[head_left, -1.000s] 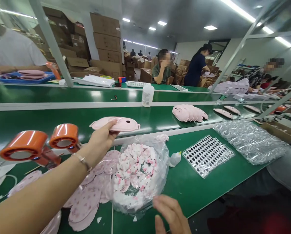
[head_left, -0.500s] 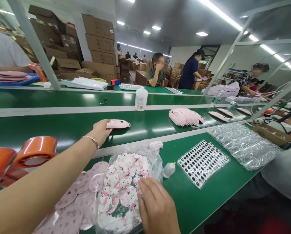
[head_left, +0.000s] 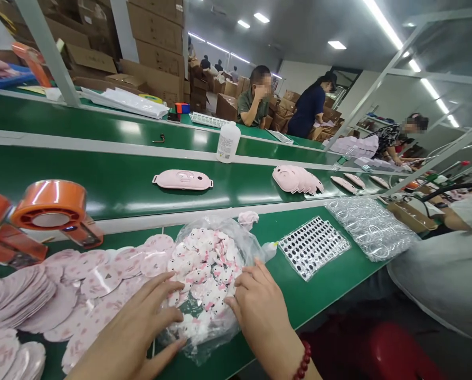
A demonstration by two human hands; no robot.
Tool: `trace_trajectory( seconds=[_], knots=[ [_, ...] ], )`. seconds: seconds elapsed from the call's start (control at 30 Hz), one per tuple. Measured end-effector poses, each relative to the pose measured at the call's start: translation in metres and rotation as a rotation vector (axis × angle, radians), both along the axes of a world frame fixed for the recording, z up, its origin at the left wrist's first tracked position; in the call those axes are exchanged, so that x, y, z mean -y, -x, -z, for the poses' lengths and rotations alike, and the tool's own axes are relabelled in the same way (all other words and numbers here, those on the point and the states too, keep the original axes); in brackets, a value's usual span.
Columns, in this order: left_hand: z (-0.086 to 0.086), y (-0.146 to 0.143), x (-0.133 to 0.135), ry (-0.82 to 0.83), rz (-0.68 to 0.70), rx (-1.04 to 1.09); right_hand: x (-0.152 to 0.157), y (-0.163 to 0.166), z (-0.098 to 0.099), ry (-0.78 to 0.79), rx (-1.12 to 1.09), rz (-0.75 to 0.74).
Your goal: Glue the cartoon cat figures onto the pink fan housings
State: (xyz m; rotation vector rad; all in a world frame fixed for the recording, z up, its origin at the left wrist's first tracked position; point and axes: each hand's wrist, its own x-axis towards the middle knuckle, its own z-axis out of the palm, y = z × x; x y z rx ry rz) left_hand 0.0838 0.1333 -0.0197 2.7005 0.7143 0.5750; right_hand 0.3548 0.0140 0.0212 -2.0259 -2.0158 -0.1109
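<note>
A clear plastic bag [head_left: 242,237] lies open, full of small white and pink cartoon-face pieces [head_left: 198,250]. At its left edge, my left hand [head_left: 141,322] is open, its fingers spread and thumb apart. My right hand [head_left: 260,301] rests on the bag's right side, fingers curled together against the plastic; its fingertips are partly hidden. Beyond the bag, a pink oval case [head_left: 182,180] with a raised face lies alone on the green belt. Many pink printed round sheets [head_left: 101,279] lie piled left of the bag, partly behind my left hand.
Orange tape dispensers [head_left: 54,211] stand at left. A small dropper bottle [head_left: 270,249], a sheet of dark oval stickers [head_left: 313,245] and bagged clear rings [head_left: 373,227] lie rightward. A white bottle [head_left: 228,142] and overlapping pink cases [head_left: 295,179] are beyond. A co-worker's sleeve [head_left: 437,274] is at right.
My left hand has let go of the pink case and come back to the bag's left edge. The case stays on the belt. My right hand has curled onto the bag's right side.
</note>
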Motion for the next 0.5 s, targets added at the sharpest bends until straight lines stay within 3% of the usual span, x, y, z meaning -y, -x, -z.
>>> trace_trajectory(
  seconds=[0.07, 0.23, 0.37, 0.5],
  knots=[
    [0.005, 0.003, 0.006, -0.051, 0.024, 0.005, -0.004, 0.003, -0.002, 0.049, 0.029, 0.029],
    [0.005, -0.002, 0.033, 0.010, 0.016, 0.062, -0.017, 0.014, -0.008, 0.103, -0.004, 0.008],
    [-0.001, -0.009, 0.056, 0.087, -0.087, 0.175, -0.028, 0.023, -0.006, 0.102, -0.100, 0.037],
    [-0.015, -0.011, 0.058, 0.251, -0.080, 0.223, -0.026, 0.023, -0.008, 0.046, -0.258, 0.077]
  ],
)
